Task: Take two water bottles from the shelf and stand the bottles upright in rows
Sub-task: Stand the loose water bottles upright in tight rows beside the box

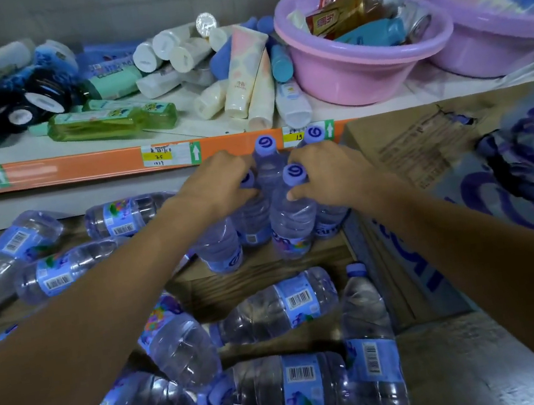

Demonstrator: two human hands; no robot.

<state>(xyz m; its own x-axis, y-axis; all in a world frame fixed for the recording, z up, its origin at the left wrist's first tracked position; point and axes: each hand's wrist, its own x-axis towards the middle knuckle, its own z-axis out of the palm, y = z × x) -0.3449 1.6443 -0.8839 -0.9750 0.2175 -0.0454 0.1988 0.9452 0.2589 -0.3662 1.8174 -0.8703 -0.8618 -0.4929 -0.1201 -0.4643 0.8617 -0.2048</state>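
Head view: gripped bottles (290, 219) upright.

The yellow price tag (157, 156) on the orange shelf edge (97, 165) reads "25", with smaller handwriting under it that looks like "1717". A second tag (298, 136) to its right, partly hidden, shows "13". Green arrow stickers (195, 152) point up beside both. Barcodes (302, 373) stand on the lying water bottles' labels; their digits are too small to read.
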